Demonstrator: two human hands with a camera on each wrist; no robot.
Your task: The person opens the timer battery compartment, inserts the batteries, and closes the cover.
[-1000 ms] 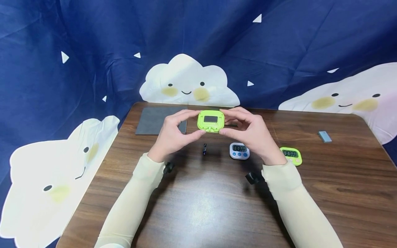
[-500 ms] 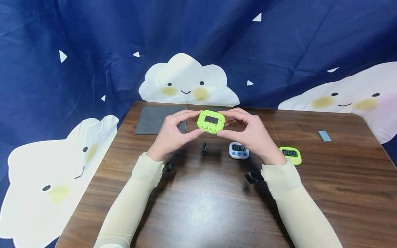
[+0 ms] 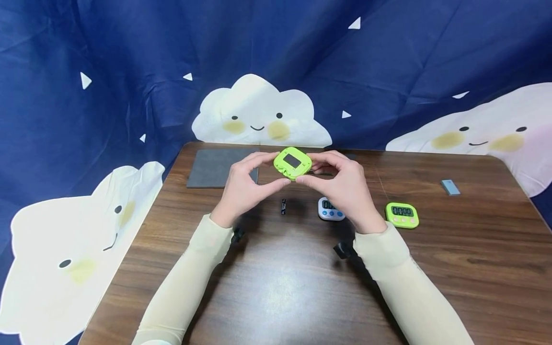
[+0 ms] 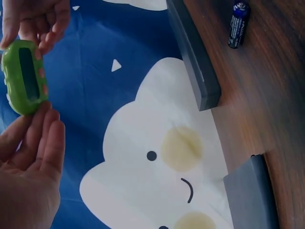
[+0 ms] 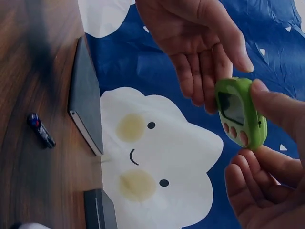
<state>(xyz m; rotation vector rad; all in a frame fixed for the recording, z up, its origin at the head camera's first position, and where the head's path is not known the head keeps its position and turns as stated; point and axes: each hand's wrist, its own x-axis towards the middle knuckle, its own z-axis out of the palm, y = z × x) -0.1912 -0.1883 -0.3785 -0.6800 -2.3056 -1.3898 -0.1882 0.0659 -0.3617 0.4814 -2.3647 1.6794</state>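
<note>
A lime-green digital timer (image 3: 293, 163) is held up over the far part of the table, its back toward the head camera and turned askew. Set into that back is a dark rectangle. My left hand (image 3: 243, 184) pinches the timer's left side between thumb and forefinger. From the other side my right hand (image 3: 345, 184) grips it, thumb along the lower edge and fingers behind. The right wrist view shows the front of the timer (image 5: 238, 114), with a screen and pink buttons. Below the hands, a small dark battery (image 3: 283, 206) lies on the table.
A white timer with blue buttons (image 3: 331, 209) lies partly behind my right hand. Farther right are another green timer (image 3: 402, 215) and a small light-blue block (image 3: 450, 187). A flat dark grey slab (image 3: 213, 167) lies at the back left, before the blue cloud-print curtain (image 3: 164, 38).
The held timer has turned clockwise in the head view, between the fingers of both hands. My right hand has shifted slightly left, uncovering more of the green timer on the table.
</note>
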